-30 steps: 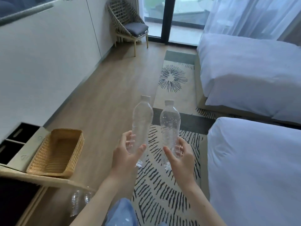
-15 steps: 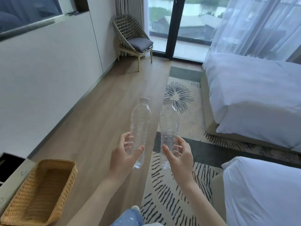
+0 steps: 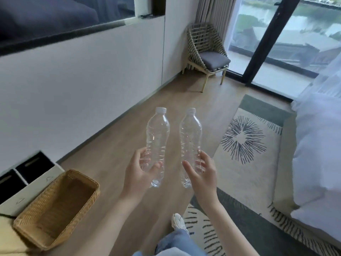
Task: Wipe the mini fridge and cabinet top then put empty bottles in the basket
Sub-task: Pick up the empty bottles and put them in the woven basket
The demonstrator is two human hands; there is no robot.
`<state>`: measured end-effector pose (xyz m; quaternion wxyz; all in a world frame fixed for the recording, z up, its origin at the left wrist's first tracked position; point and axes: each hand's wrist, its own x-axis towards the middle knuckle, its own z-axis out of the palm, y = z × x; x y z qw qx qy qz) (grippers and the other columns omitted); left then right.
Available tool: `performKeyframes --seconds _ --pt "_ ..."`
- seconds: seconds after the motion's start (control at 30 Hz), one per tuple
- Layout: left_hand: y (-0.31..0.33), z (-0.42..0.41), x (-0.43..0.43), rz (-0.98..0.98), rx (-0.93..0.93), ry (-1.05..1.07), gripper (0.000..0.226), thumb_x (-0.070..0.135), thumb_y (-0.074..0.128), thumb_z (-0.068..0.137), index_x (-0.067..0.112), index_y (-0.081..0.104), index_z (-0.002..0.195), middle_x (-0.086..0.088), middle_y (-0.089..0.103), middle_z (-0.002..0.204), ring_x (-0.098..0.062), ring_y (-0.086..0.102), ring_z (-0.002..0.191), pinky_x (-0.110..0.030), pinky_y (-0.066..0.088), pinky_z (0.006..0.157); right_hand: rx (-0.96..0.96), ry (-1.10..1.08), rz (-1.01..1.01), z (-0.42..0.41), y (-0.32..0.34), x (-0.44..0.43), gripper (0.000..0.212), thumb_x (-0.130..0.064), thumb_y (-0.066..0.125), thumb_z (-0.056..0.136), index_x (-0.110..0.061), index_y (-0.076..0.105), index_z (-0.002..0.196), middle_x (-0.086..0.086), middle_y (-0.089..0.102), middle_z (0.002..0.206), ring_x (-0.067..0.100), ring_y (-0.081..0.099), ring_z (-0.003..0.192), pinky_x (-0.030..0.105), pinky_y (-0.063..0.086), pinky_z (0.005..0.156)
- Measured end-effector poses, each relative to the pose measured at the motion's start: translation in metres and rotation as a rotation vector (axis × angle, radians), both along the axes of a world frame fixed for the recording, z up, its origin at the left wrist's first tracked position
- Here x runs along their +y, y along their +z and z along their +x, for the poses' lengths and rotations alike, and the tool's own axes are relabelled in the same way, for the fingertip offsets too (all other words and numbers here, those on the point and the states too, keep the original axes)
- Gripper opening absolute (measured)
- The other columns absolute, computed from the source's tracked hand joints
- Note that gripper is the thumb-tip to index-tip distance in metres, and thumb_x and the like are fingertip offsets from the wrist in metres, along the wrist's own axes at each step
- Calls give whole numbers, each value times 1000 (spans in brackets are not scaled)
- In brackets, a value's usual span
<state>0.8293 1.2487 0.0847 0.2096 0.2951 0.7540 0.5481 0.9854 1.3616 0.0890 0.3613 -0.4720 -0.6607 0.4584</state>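
I hold two clear, empty plastic bottles with white caps upright in front of me. My left hand (image 3: 139, 173) grips the lower part of the left bottle (image 3: 157, 137). My right hand (image 3: 202, 175) grips the lower part of the right bottle (image 3: 190, 139). An empty woven wicker basket (image 3: 33, 226) sits at the lower left on a light cabinet top (image 3: 7, 239), to the left of and below my left hand.
A white bin top with two dark openings (image 3: 31, 183) lies behind the basket. White wall on the left, wood floor ahead, a patterned rug (image 3: 245, 163), a white bed (image 3: 317, 154) on the right, a wicker chair (image 3: 206, 56) by the glass door.
The view has swung up and to the left, so the basket sits nearer the middle and the near bed has left the frame. Both hands still hold their bottles upright.
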Motion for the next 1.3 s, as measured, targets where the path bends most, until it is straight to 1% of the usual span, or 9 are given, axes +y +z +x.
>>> performKeyframes --seconds 0.23,0.33,0.53,0.67,0.73,0.93,1.03,1.17,1.3 --pt "12 -29 40 51 -30 414 49 52 78 77 52 48 116 40 54 116 21 50 108 5 36 81 -35 402 -8 -94 3 101 58 -37 83 79 -24 59 130 -21 55 115 -1 57 106 37 51 98" --pt "15 -33 38 75 -32 606 52 53 79 75 49 49 117 29 56 121 15 53 109 -2 41 87 -30 578 -18 -135 5 115 54 -36 84 78 -27 60 126 -21 54 113 0 58 105 40 51 97" --pt "11 -19 -5 39 -57 947 53 23 79 81 26 50 125 7 59 124 -2 54 114 -4 37 89 -47 919 -59 -189 -2 86 46 -35 82 80 -33 59 119 -19 56 112 0 58 106 41 53 96" --pt "4 -10 -45 3 -74 1139 54 24 79 81 19 52 127 3 60 124 0 53 110 0 36 83 -90 1107 -99 -212 -13 44 50 -37 81 81 -28 60 125 -18 56 115 2 58 108 40 54 94" --pt "-2 -9 -68 -23 -77 1220 55 26 79 81 17 53 129 3 61 124 -2 54 109 -1 37 83 -99 1178 -120 -222 -19 19 46 -38 81 80 -34 58 120 -18 56 114 0 58 107 35 55 92" --pt "-28 -31 -139 -18 -139 1355 52 35 79 79 30 53 124 14 62 121 -8 58 113 -35 48 99 -125 1283 -122 -266 -35 -52 41 -37 81 80 -39 62 116 -14 61 111 -3 60 101 34 55 90" --pt "-38 -66 -177 -18 -173 1342 52 36 80 79 31 54 124 17 61 121 -5 59 112 -34 50 98 -126 1258 -109 -297 -40 -86 36 -37 82 80 -46 60 108 -12 62 108 -7 60 96 34 56 86" --pt "-38 -126 -223 -18 -197 1307 50 41 80 79 38 52 121 23 57 119 0 57 110 -20 46 84 -151 1219 -130 -343 -39 -130 34 -37 80 81 -39 62 110 -6 65 109 -7 60 91 36 57 84" --pt "-34 -178 -256 0 -197 1269 50 41 80 79 41 52 121 27 56 119 -1 57 112 -27 49 90 -143 1204 -194 -384 -37 -169 40 -36 81 81 -32 64 117 -3 66 111 8 65 99 47 58 87"
